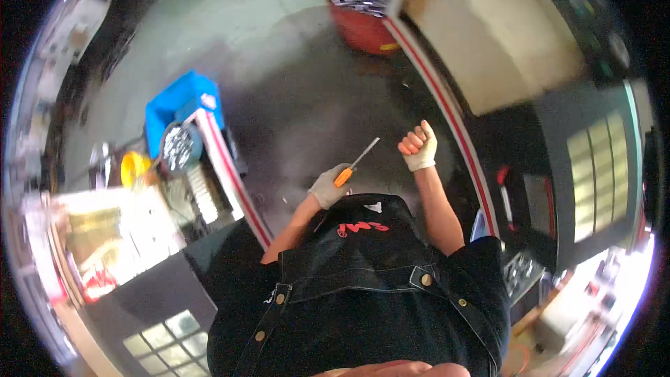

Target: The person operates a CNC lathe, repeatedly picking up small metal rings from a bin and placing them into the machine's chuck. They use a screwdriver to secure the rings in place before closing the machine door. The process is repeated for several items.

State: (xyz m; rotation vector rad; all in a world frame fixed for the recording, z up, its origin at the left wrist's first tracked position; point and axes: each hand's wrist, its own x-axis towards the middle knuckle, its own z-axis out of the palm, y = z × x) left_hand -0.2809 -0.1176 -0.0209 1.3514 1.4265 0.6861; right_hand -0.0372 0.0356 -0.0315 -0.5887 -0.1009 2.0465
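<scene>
A workshop: bare concrete floor [279,63], red tub of metal parts [363,7], blue crate [178,101]

Ahead of my hands I see open grey floor [293,98]. On the right a red-edged surface [447,108] walls off the way; on the left a blue crate [178,101] and another red-edged surface [234,181] narrow it. A red tub [359,24] blocks the far end.

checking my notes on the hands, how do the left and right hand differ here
The left hand is closed around a screwdriver by its orange handle, with the shaft pointing up and to the right; the right hand holds nothing that can be seen. The left hand sits low, close to the dark apron; the right hand is raised higher as a fist. Both wear pale gloves.
</scene>
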